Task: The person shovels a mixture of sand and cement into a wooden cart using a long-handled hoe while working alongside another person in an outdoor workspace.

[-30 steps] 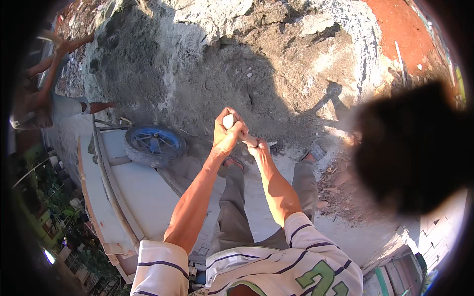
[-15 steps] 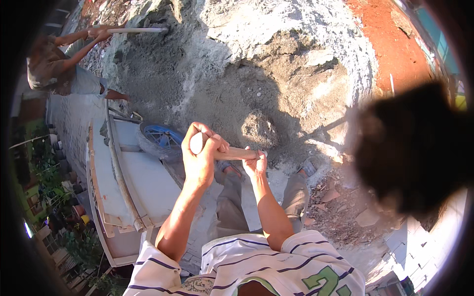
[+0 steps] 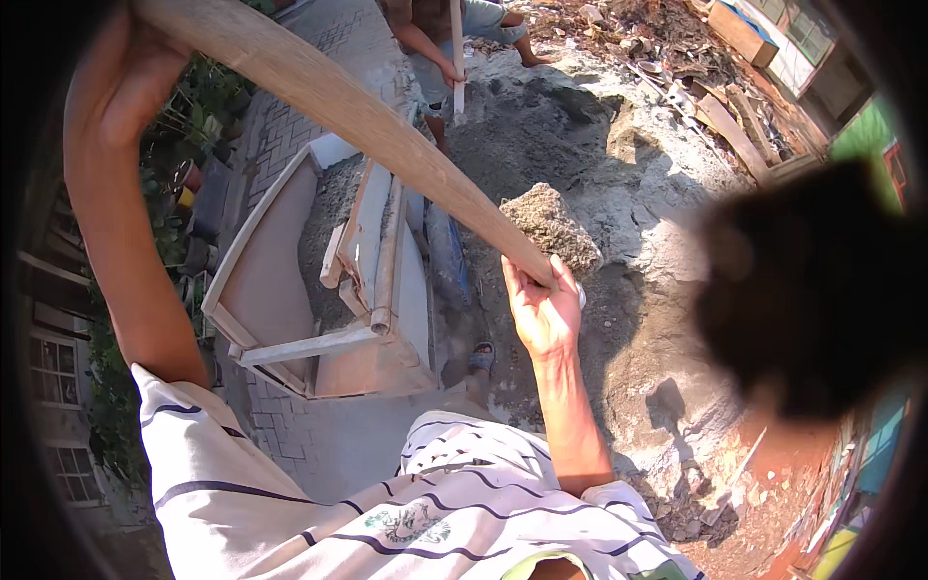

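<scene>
Outdoor yard, paved in grey blocks [image 3: 280,130] on the left of the cart, with a heap of grey sand [image 3: 512,130] on its right.
Cart [image 3: 309,346]: one, pale-sided, wooden pole along its right side, part-filled with sand.
Wheel [image 3: 448,249]: one, blue, just beside the cart's right side.
Wooden handle [image 3: 372,130]: one, thick, slanting past the cart's far end, from upper left of it down to its right.
Left hand [image 3: 135,77]: raised to the upper left of the cart, grasping the handle's upper end; fingertips hidden from me.
Right hand [image 3: 543,307]: right of the cart, palm up, fingers wrapped round the handle's lower end.
Clump of sand [image 3: 553,224]: one, beside that lower end, right of the cart; what bears it I cannot tell.
Co-worker [image 3: 416,39]: one, beyond the cart, holding a pale pole [image 3: 458,53].
Plants [image 3: 198,106]: green, left of the cart.
</scene>
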